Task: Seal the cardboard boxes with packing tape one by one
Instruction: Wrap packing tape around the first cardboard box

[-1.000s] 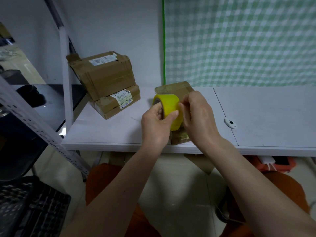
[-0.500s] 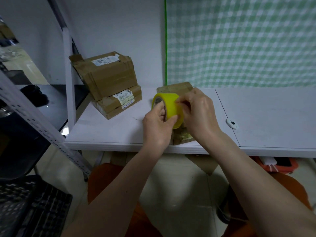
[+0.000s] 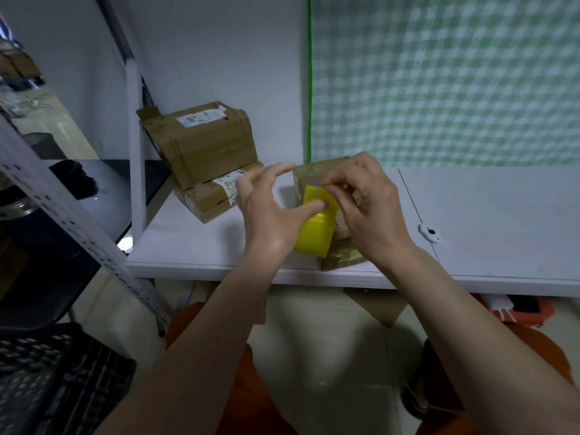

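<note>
1. Left hand [image 3: 266, 211] steadies my yellow tape roll [image 3: 315, 235] with thumb and palm, the other fingers spread loose, so the roll can't turn.
2. Right hand [image 3: 364, 202] pinches the tape's free end [image 3: 317, 191], lifting it clear of the roll.
3. Both hover over the small cardboard box [image 3: 342, 255] at the desk [image 3: 470, 215] edge, close for taping.
4. Stacked boxes [image 3: 204, 152] wait at the back left, likely later.

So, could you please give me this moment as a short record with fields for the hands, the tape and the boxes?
left hand: thumb on the tape roll, fingers spread
right hand: pinching at the tape's free end
tape roll: yellow, held above the table's front edge
box being sealed: beneath the hands
waiting boxes: stacked at back left
table: white
small white object: right of the hands
</note>
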Tool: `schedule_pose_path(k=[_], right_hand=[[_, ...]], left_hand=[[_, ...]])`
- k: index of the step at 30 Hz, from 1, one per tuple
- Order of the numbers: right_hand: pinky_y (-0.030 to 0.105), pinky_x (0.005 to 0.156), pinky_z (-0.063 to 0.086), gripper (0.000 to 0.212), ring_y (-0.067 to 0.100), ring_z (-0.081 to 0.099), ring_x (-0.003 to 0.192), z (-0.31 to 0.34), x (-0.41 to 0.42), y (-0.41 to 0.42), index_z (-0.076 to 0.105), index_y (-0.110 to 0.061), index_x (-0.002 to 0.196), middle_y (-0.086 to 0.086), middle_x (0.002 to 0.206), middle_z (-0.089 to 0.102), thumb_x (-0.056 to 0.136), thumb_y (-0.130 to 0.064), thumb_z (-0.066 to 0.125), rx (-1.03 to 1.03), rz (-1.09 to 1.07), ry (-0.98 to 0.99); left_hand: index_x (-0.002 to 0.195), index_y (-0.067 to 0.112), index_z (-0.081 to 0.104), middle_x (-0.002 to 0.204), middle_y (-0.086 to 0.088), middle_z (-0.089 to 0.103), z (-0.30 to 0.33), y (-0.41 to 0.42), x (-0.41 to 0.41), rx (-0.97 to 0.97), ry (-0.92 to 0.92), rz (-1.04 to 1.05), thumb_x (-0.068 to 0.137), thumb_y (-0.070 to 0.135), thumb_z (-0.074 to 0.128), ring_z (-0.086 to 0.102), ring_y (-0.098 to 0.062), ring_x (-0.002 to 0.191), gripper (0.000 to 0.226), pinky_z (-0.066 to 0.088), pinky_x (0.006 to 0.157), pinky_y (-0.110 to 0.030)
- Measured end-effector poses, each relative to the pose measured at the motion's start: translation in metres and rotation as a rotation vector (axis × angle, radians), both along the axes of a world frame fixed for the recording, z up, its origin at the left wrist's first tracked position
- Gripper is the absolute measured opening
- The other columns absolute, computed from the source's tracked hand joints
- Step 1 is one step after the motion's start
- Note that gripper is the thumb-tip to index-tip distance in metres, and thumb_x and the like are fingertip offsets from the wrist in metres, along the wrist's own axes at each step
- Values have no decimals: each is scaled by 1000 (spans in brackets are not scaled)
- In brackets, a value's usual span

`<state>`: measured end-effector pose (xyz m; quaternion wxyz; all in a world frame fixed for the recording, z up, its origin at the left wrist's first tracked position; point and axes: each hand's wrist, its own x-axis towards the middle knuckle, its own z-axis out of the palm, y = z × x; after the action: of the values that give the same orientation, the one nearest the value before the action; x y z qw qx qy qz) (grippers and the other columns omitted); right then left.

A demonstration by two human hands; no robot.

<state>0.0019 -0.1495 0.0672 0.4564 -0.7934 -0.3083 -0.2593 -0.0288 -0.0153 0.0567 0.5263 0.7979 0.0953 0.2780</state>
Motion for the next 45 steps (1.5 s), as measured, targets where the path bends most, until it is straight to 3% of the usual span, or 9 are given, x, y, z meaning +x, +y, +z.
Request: schedule_pose_path(k=[7, 10, 16, 20, 23, 28, 37, 40, 45], right_hand=[[6, 82, 41, 24, -9, 50, 98, 5, -11, -9, 65, -22, 105, 9, 108, 46, 88, -6, 62, 279, 109, 209], [32, 99, 45, 48, 11, 57, 113, -9, -20, -14, 34, -27, 138, -5, 114, 51, 95, -22, 54, 519, 105, 452], [32, 68, 51, 50, 9, 60, 77, -31, -31, -24, 59, -11, 90, -3, 82, 59, 76, -59, 64, 425, 65, 780], [21, 70, 51, 40, 13, 67, 84, -39, -37, -34, 68, -9, 95, 5, 90, 72, 76, -44, 66, 303, 367, 912], [30, 76, 54, 32, 25, 69, 85, -44, -45, -39, 67, 1, 101, 19, 91, 71, 86, -27, 61, 313, 620, 1034], [38, 71, 51, 35, 23, 67, 65, -56, -51, -37, 62, 4, 97, 23, 80, 64, 84, -29, 61, 385, 407, 1063], [37, 65, 51, 25, 21, 63, 49, -65, -35, -45, 65, -7, 78, 13, 55, 65, 88, -30, 64, 424, 140, 1176], [34, 59, 52, 31, 21, 64, 49, -64, -29, -44, 67, -10, 63, 11, 54, 65, 86, -31, 67, 476, 103, 1160], [38, 67, 50, 27, 24, 65, 57, -63, -20, -42, 67, 0, 83, 15, 65, 65, 84, -26, 70, 473, 147, 1214]], left_hand=[[80, 31, 70, 83, 9, 68, 10, -13, -8, 42, -257, -140, 79, 15, 76, 64, -15, 88, 17, 50, 85, -30], [81, 34, 68, 78, 18, 68, 8, -20, -9, -23, -264, -142, 84, 13, 71, 64, -2, 83, 21, 49, 79, -17], [78, 22, 68, 70, 12, 65, 3, -27, -8, -174, -194, -102, 91, 13, 64, 59, 2, 69, 16, 46, 69, -12], [71, 18, 70, 65, 8, 67, -1, -27, -5, -213, -119, -100, 80, 16, 76, 58, -2, 62, 12, 48, 64, -17], [73, 20, 72, 96, -5, 68, -12, -22, 2, -143, -38, -63, 75, 22, 81, 62, -11, 87, 9, 51, 82, -28], [66, 27, 69, 114, -12, 58, -34, -16, 20, -106, 76, 41, 75, 30, 81, 51, -24, 113, 15, 41, 99, -38], [53, 33, 65, 110, 1, 57, -64, -29, 54, -157, 170, 111, 68, 42, 83, 50, -21, 113, 25, 42, 100, -44], [52, 37, 64, 108, 5, 55, -66, -29, 67, -114, 169, 109, 66, 45, 83, 44, -14, 111, 25, 39, 100, -36], [56, 39, 63, 109, 7, 53, -76, -23, 84, -66, 197, 137, 67, 47, 81, 30, -7, 101, 23, 29, 90, -25]])
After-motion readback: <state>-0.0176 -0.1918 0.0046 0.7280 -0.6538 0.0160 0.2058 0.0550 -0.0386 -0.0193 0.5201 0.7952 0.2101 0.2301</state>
